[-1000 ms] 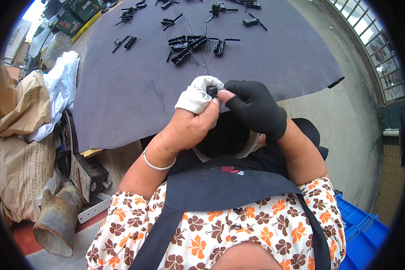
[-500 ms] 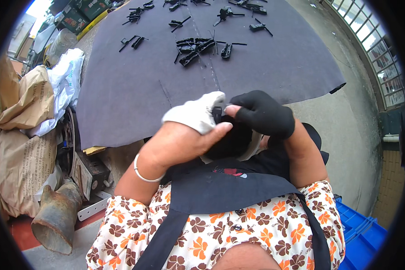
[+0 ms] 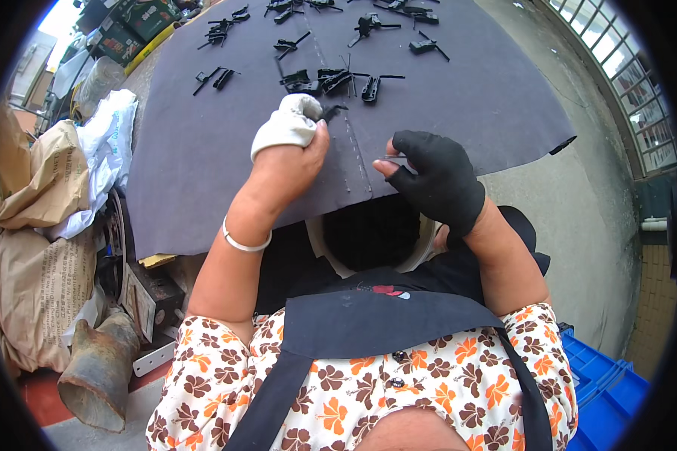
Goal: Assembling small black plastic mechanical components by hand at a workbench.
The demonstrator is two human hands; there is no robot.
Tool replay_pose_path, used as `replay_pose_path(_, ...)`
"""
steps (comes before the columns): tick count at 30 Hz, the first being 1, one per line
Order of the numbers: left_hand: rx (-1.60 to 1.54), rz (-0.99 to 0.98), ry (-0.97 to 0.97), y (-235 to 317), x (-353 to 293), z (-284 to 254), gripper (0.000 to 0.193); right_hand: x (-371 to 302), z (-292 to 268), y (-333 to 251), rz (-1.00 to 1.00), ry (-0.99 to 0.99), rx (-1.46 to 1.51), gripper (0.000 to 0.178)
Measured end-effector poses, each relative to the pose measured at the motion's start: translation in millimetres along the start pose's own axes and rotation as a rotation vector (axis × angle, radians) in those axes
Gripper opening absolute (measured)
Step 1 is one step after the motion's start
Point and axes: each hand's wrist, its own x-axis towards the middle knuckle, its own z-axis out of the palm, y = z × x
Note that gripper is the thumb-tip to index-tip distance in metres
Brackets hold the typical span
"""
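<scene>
My left hand (image 3: 289,131), in a white glove with the thumb bare, is closed round a small black plastic part (image 3: 334,112), whose end pokes out past the thumb. It hovers just in front of a cluster of similar black parts (image 3: 332,79) on the grey-covered table; the glove hides the rest of the held piece. To the right, over the table's near edge, my right hand (image 3: 438,177) wears a black glove with bare fingertips. Its thumb and forefinger pinch a thin, light sliver (image 3: 393,157), too small to name. Below both hands a round container (image 3: 316,240) with a pale rim and dark inside stands at my lap.
More black parts (image 3: 367,26) lie in small groups across the far table (image 3: 226,150). At left are brown paper sacks (image 3: 41,278), a white plastic bag (image 3: 113,131) and a rusty pipe piece (image 3: 101,368). A blue crate (image 3: 605,387) stands at lower right; a barred window (image 3: 617,68) is beyond.
My hands have come apart. The left moved forward and left toward the cluster with the black part; the right shifted slightly back, still pinching. The round container shows more plainly now.
</scene>
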Motion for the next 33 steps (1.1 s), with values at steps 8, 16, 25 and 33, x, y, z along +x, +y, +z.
replay_pose_path(8, -0.976, -0.405, -0.399, 41.1, -33.3, -21.7, 0.016, -1.8, 10.4, -5.8, -0.002, -0.022, -0.045, 0.015)
replay_pose_path(16, -0.918, 0.130, 0.016, 34.7, -42.6, 9.9, 0.030, 0.9, 0.3, -19.9, 0.530, -0.419, 0.592, 0.017)
replay_pose_path(25, -0.913, -0.239, -0.102, 41.2, -40.1, 11.2, 0.025, -3.5, 5.0, -18.8, -0.111, -0.037, 0.016, 0.016)
replay_pose_path(33, -0.946, -0.160, -0.212, 39.5, -47.0, 5.1, 0.025, 4.2, -5.0, -19.5, 0.353, -0.185, 0.481, 0.014)
